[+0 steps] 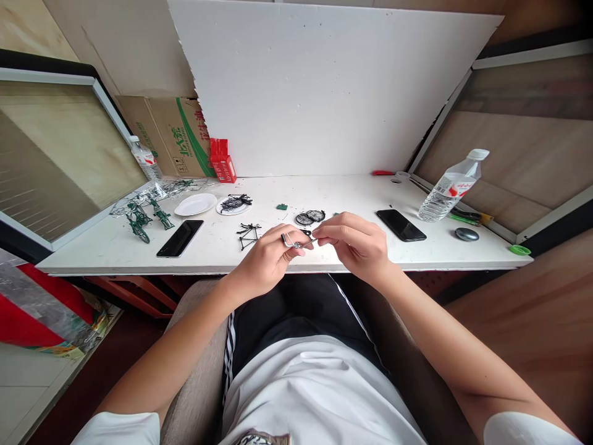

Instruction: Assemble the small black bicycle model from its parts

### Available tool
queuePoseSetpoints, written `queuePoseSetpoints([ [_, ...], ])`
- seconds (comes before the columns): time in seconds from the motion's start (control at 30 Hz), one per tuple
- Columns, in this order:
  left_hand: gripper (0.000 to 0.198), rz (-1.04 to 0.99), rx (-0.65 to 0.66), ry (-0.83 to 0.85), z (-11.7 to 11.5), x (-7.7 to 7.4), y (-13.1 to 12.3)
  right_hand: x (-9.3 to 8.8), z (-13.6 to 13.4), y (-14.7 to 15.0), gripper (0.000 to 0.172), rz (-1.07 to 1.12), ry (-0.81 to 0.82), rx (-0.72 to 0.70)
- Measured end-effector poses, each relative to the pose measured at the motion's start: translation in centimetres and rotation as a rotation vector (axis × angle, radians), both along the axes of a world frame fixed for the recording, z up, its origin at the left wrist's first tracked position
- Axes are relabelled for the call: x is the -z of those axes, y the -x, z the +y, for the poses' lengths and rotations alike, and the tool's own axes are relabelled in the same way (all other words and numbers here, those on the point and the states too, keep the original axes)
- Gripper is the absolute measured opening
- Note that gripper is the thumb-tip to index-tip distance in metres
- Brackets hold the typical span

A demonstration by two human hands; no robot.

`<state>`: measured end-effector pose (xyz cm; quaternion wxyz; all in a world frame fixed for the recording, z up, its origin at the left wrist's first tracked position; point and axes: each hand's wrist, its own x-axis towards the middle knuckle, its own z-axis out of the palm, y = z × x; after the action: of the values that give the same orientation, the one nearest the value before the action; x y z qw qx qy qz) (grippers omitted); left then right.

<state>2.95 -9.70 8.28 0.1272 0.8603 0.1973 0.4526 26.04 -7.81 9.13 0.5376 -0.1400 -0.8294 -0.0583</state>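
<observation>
My left hand (269, 256) and my right hand (356, 241) meet just above the front edge of the white table (324, 191). Both are closed in a pinch on a small bent silver wire piece (296, 243) held between them. Right behind my hands lie two small black wheels (310, 217) and a black wire bicycle frame (248, 235). What exactly the wire part is stays too small to make out.
A black phone (180, 238) lies left, another black phone (401, 225) right. Green wire bicycles (143, 217), two white plates (195, 204), a red box (222, 162) and a cardboard box (171, 133) sit far left. A water bottle (447, 188) leans at right.
</observation>
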Motion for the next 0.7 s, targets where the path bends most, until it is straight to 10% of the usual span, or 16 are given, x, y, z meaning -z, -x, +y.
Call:
queuePoseSetpoints([
  [0.7,0.029,0.006,0.011,0.006,0.1,0.1,-0.1,1.2,0.7,-0.2,0.026,-0.008,0.054,0.041],
])
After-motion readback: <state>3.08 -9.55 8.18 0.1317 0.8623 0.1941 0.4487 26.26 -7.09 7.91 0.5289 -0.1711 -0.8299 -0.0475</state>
